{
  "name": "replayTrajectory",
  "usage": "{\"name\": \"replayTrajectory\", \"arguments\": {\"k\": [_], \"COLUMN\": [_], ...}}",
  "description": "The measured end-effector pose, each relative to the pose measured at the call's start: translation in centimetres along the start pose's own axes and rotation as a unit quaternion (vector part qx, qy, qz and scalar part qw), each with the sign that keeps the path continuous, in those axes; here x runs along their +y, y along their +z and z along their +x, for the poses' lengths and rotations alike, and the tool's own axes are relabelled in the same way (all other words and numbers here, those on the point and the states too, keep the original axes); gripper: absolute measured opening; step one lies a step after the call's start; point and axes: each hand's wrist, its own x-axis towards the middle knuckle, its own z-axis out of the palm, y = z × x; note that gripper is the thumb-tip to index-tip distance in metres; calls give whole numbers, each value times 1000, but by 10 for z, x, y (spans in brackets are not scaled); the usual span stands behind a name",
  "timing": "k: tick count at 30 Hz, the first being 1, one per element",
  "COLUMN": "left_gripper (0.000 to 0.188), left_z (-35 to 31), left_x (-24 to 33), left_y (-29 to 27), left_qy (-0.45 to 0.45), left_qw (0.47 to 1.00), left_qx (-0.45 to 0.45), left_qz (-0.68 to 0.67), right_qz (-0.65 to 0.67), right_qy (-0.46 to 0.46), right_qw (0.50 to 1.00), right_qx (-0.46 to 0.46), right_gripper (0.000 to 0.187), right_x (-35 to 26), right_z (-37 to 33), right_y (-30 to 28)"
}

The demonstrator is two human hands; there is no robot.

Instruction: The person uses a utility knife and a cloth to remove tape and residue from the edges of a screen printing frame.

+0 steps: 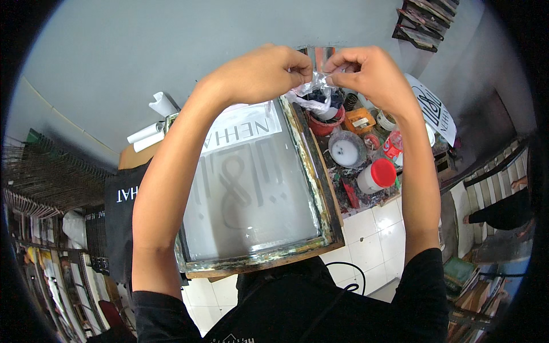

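Both my hands are raised over the far end of the work table, pinching a crumpled clear plastic bag (pixel 317 84) between them. My left hand (pixel 277 70) has its fingers closed on the bag's left side. Opposite it, my right hand (pixel 366 71) pinches the other side between thumb and fingertips. Whatever the bag contains cannot be made out. Below my left forearm lies a screen-printing frame (pixel 260 263) with a paint-stained wooden rim. Its pale mesh carries a faint large design, and a white printed sheet (pixel 246 134) shows at its far part.
Right of the frame stand a red-lidded jar (pixel 377 175), a tub of white paste (pixel 345 150), an orange container (pixel 359 121) and a red bowl (pixel 321 127). White rolls (pixel 146 134) and black fabric (pixel 117 228) are at left. A person (pixel 500 211) is at far right.
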Motion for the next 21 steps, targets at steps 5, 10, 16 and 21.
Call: {"name": "replayTrajectory", "arguments": {"k": [5, 10, 16, 21], "left_gripper": [21, 21, 26, 31], "left_z": [-5, -13, -15, -12], "left_x": [3, -6, -9, -21], "left_y": [8, 17, 38, 45], "left_qy": [26, 42, -6, -20], "left_qw": [999, 996, 997, 989], "left_qx": [43, 73, 70, 84], "left_qz": [9, 26, -38, -122], "right_qz": [-11, 5, -19, -32], "right_qy": [-3, 15, 61, 61], "right_qw": [1000, 1000, 998, 997], "right_qx": [1, 7, -5, 36], "right_gripper": [26, 27, 20, 17], "right_x": [7, 7, 14, 20], "right_z": [-1, -11, -15, -15], "right_y": [4, 19, 28, 31]}}
